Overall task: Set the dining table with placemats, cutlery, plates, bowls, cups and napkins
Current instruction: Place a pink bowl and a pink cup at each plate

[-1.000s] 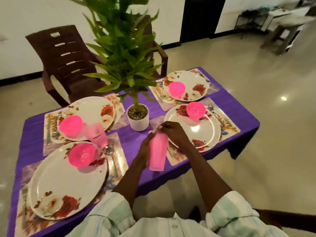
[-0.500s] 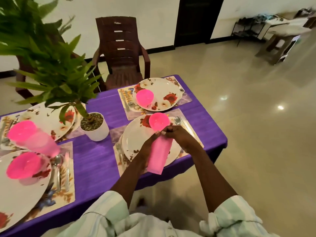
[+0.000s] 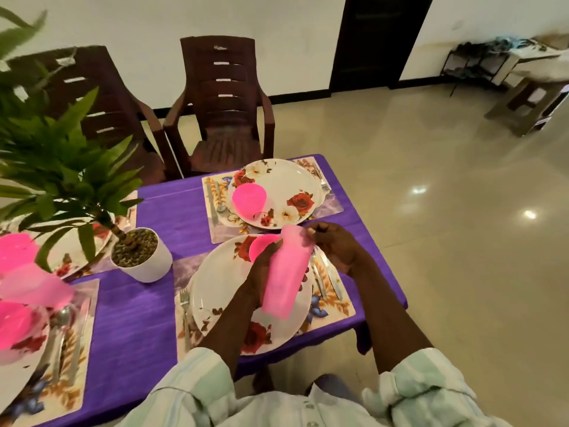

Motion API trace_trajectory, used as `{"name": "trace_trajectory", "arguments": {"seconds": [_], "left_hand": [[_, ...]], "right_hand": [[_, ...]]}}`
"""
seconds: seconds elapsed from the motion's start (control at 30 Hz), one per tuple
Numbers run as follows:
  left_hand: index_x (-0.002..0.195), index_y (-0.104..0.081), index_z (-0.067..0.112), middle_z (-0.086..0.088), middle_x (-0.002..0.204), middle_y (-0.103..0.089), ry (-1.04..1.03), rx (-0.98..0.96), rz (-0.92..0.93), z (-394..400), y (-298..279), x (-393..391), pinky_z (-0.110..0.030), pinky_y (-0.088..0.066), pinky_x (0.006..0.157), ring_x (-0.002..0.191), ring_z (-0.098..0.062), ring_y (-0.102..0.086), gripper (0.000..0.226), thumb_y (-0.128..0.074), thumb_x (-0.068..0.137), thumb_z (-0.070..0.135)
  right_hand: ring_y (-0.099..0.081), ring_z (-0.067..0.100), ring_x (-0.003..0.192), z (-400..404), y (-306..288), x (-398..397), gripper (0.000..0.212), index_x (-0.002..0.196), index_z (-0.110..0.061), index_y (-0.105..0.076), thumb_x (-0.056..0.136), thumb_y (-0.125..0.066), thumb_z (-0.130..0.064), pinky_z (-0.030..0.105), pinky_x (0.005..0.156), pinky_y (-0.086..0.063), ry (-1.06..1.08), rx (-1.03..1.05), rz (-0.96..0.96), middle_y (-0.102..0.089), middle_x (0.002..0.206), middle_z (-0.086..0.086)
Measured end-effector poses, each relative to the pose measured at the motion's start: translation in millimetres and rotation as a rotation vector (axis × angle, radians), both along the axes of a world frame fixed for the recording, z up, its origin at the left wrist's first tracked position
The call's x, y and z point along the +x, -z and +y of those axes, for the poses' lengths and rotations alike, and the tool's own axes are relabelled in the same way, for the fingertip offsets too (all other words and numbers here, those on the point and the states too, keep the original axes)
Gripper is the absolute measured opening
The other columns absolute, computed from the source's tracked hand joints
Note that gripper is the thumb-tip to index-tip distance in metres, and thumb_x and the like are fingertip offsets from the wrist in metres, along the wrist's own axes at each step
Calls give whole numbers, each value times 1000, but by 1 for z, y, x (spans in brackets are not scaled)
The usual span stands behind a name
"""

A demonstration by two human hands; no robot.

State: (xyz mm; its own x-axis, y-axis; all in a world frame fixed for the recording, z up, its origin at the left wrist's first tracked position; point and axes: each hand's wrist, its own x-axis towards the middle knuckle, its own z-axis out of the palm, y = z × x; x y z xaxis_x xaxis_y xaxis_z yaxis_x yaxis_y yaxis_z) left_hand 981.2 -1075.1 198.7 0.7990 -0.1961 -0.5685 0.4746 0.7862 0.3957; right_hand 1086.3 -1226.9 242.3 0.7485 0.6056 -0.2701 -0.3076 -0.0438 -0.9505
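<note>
I hold a pink translucent cup, perhaps a nested stack, above the near right floral plate. My left hand grips its side. My right hand pinches its rim at the top. A pink bowl sits on that plate, partly hidden behind my left hand. The far right plate carries another pink bowl. Both plates lie on floral placemats with a fork at the left and cutlery at the right.
The purple table bears a potted plant in the middle. At the left, two more place settings hold pink bowls and a pink cup. Two brown chairs stand beyond the table. Open tiled floor lies to the right.
The view has swung right, toward the right-hand settings. My hands carried the pink cup farther over the near right plate and tilted it; both still hold it.
</note>
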Motion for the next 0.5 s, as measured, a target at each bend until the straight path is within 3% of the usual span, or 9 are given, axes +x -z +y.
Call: {"name": "trace_trajectory", "arguments": {"seconds": [0.1, 0.17, 0.23, 0.37, 0.5], "left_hand": [[136, -47, 8, -14, 106, -61, -63, 50, 29, -10, 2, 12, -39, -53, 78, 91, -29, -62, 71, -66, 82, 49], [126, -51, 7, -11, 96, -65, -113, 104, 65, -20, 1, 21, -36, -51, 77, 85, -25, -64, 51, -52, 91, 45], [115, -58, 7, -14, 93, -66, -148, 224, 77, -29, -2, 33, -38, -48, 79, 84, -26, -63, 46, -56, 84, 41], [116, -63, 6, -18, 101, -66, -234, 372, 72, -51, -8, 46, -40, -49, 83, 91, -30, -62, 57, -71, 76, 44], [116, -63, 7, -18, 98, -67, -238, 432, 90, -73, -2, 52, -39, -52, 76, 86, -30, -63, 60, -68, 75, 50]], "right_hand": [[-64, 16, 83, -3, 1, 21, 14, 88, -7, -72, 91, -59, -2, 29, 88, -47, 9, -25, 18, -71, 83, 7], [-61, 18, 93, -1, 6, 35, 5, 87, -10, -73, 86, -68, -8, 35, 94, -44, -21, -26, 17, -69, 90, 5], [-58, 17, 97, 0, 10, 46, 11, 96, -10, -66, 86, -70, -9, 34, 94, -44, -21, -1, 26, -64, 95, 5], [-56, 20, 103, -7, 12, 61, 39, 114, -10, -56, 82, -76, -18, 33, 91, -46, -72, -40, 104, -59, 112, 8], [-63, 19, 101, -20, 12, 70, 27, 104, -19, -63, 81, -77, -25, 37, 92, -51, -231, -155, 68, -67, 109, 6]]}}
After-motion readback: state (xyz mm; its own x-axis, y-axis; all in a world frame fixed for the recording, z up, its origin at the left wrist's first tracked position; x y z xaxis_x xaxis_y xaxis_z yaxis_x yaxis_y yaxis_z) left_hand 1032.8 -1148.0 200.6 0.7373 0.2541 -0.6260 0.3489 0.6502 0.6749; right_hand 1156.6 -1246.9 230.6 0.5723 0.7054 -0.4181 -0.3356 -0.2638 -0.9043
